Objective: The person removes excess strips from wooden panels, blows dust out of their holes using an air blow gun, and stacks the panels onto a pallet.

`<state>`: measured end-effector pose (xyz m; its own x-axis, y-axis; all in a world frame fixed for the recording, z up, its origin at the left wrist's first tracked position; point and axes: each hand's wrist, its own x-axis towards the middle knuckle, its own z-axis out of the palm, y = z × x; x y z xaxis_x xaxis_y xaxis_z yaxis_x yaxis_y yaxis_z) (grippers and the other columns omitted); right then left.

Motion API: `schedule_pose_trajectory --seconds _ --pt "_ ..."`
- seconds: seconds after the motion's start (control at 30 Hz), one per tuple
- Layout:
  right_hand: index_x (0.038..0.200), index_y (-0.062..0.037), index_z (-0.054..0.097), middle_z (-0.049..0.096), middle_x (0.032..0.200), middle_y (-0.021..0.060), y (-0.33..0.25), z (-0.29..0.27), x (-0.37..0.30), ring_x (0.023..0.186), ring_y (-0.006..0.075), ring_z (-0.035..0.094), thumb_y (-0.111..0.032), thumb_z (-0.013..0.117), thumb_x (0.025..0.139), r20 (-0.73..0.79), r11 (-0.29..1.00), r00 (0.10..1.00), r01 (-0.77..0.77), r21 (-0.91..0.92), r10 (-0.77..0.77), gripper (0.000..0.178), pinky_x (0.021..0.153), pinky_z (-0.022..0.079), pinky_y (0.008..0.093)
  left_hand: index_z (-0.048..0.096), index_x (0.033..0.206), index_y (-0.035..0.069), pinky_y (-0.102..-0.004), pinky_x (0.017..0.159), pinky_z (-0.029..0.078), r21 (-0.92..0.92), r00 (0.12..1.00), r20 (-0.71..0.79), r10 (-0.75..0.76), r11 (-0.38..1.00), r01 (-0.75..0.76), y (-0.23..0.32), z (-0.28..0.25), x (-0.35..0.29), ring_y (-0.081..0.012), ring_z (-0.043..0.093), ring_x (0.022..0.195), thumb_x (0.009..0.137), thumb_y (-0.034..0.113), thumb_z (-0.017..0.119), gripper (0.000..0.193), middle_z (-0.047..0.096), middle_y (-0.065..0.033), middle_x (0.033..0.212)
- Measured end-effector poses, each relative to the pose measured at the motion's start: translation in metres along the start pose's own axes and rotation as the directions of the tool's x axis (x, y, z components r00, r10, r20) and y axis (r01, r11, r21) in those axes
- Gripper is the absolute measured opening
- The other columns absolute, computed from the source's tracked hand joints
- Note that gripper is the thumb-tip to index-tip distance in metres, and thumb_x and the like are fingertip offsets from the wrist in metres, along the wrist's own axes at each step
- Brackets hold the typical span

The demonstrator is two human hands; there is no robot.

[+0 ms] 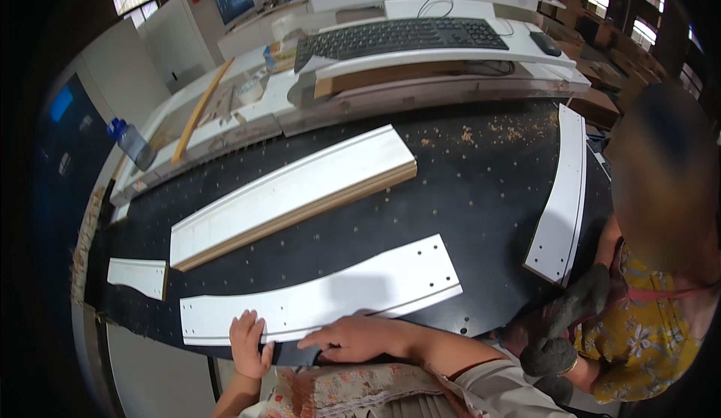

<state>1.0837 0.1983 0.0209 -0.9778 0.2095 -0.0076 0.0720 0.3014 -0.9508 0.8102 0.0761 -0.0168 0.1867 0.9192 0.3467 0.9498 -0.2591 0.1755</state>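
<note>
Directly in front of me a long white board [323,290] with one curved edge and several drilled holes lies flat on a black table. My left hand [250,343] rests at its near edge toward the left end, fingers stretched onto the white face and apart. To the right of it, my right hand [354,339] lies along the same edge, palm down, with the index finger stretched out to the left and the thumb apart below it. Neither hand is lifting the board. Behind this board sits a stack of white boards [293,189] with brown cut sides.
A short white offcut [137,277] lies at the left. At the right another curved white board [559,200] lies near a co-worker's dark-gloved hands [563,320]. Wood chips [518,126] are scattered at the back, below a keyboard [405,36]. A blue-capped bottle [134,144] stands far left.
</note>
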Motion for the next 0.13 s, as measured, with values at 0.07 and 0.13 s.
schedule_pose_trajectory --seconds 0.07,0.13 --pt "0.118 -0.0099 0.053 0.059 0.076 0.0096 0.008 0.002 -0.001 0.068 0.0242 0.058 -0.015 0.055 0.083 -0.028 0.997 0.996 0.079 0.009 -0.079 0.035 0.062 0.043 0.0356 0.05 0.115 0.002 -0.0531 0.099 0.027 -0.001 0.999 -0.033 0.023 1.0 -0.023 -0.001 0.003 0.005 -0.039 0.043 0.116 0.068 0.012 0.059 0.048 0.046 -0.0198 0.124" --pt "0.117 -0.0089 0.054 0.06 0.076 0.0097 0.026 0.014 0.008 0.068 0.0236 0.057 -0.015 0.055 0.082 -0.011 0.979 0.979 0.204 0.02 -0.203 0.035 0.062 0.043 0.0354 0.05 0.115 0.003 -0.0529 0.1 0.027 -0.001 0.999 -0.039 0.002 1.0 -0.002 -0.001 0.002 0.002 -0.0389 0.043 0.116 0.068 0.012 0.059 0.048 0.046 -0.0194 0.124"
